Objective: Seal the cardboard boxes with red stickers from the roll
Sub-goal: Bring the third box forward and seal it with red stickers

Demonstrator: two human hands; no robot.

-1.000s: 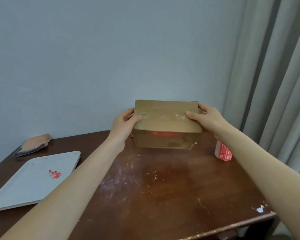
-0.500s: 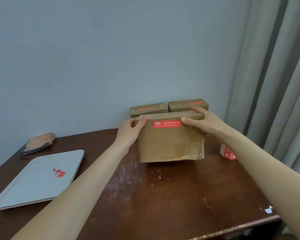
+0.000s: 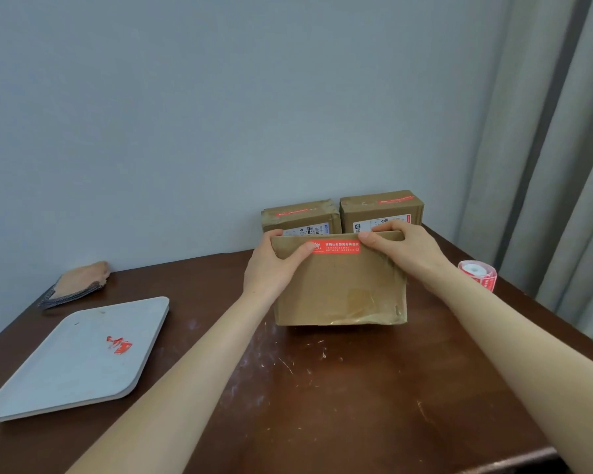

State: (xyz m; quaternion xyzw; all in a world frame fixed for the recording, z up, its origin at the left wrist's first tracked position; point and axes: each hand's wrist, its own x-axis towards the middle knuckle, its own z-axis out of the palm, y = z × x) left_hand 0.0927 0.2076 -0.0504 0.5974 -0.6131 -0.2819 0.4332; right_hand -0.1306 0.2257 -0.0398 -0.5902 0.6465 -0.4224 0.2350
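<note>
Broadly, a scratched dark wooden table (image 3: pixel 339 398) fills the view, with a white tray (image 3: pixel 65 371) lying at its left. Near the wall, a cardboard box (image 3: pixel 339 289) stands on the tabletop, a red sticker (image 3: pixel 334 248) across its upper front. Both hands clasp its top corners: left hand (image 3: pixel 271 268) and right hand (image 3: pixel 404 251), thumbs in front. Two sealed boxes (image 3: pixel 380 208) sit just behind. A sticker roll (image 3: pixel 478 273) rests at the right.
</note>
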